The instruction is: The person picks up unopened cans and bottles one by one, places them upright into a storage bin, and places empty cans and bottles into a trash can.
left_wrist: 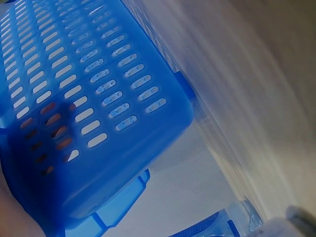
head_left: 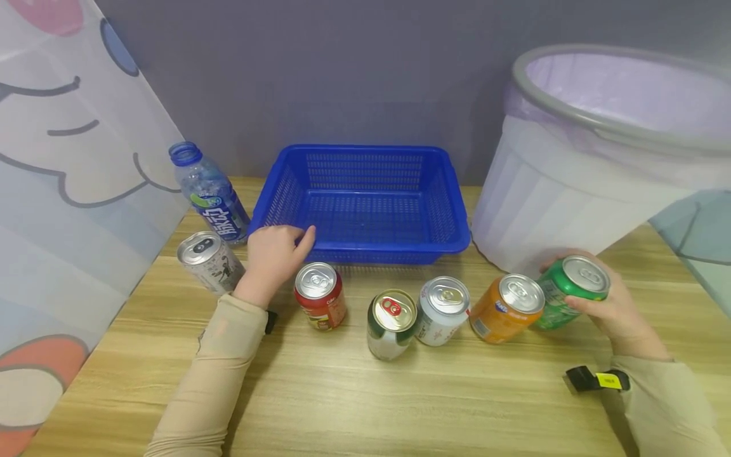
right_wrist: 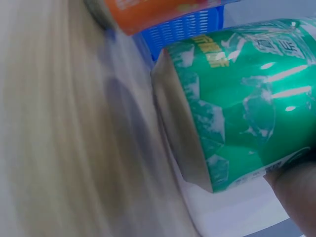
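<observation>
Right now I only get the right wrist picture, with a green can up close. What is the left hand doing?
Observer: In the head view, the left hand is holding the near left corner of the blue basket.

Visitor: And which can comes next, past the orange can I glimpse, away from the green can?

Observer: A white can, standing upright with its tab on top.

Visitor: Anything besides cans over on the left?

Observer: Yes, a plastic bottle with a blue label stands behind the silver can.
</observation>
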